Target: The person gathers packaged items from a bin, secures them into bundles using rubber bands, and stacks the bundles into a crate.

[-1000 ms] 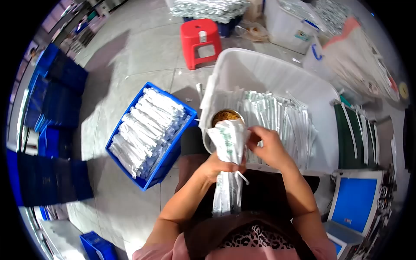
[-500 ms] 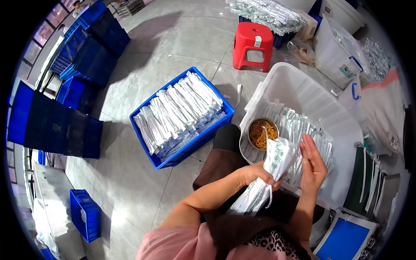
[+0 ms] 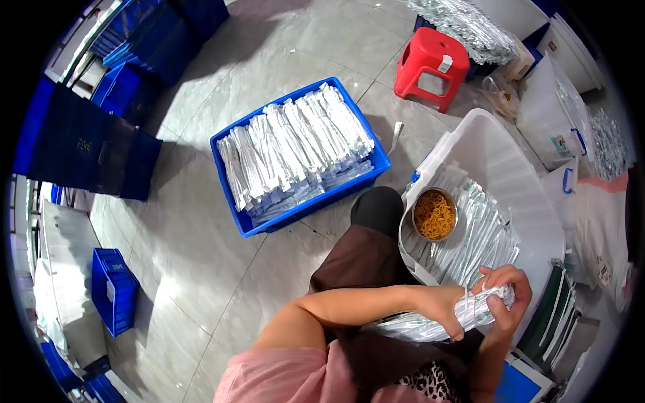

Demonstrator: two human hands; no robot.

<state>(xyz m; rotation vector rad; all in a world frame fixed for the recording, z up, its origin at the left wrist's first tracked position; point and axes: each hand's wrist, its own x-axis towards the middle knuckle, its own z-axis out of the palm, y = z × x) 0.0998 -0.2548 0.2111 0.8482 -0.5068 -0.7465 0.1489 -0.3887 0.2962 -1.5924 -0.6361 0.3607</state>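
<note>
A bundle of slim white-wrapped packets [image 3: 410, 328] lies level above my lap, pointing right. My left hand [image 3: 440, 307] grips its middle, thumb on the near side and fingers mostly hidden behind. Around the right end of the bundle curl the fingers and thumb of my right hand [image 3: 507, 299]. A thin pale band crosses the bundle between the hands. Just beyond them, a translucent white tub [image 3: 487, 138] contains many loose wrapped packets [image 3: 474, 232]. Among these packets sits a round metal bowl of yellow-orange rubber bands [image 3: 435, 216].
Left of my knee, a blue crate [image 3: 245, 225] contains stacked white bundles [image 3: 295, 141]. A red stool [image 3: 437, 60] stands behind the tub. Blue crates [image 3: 87, 148] are stacked at left, with a smaller blue crate [image 3: 114, 292] below. White bins [image 3: 554, 114] line the right side.
The bundle has tipped from upright-slanting to nearly level and moved right, towards my lap. My right hand, flat and apart before, has closed round its end. The view has shifted.
</note>
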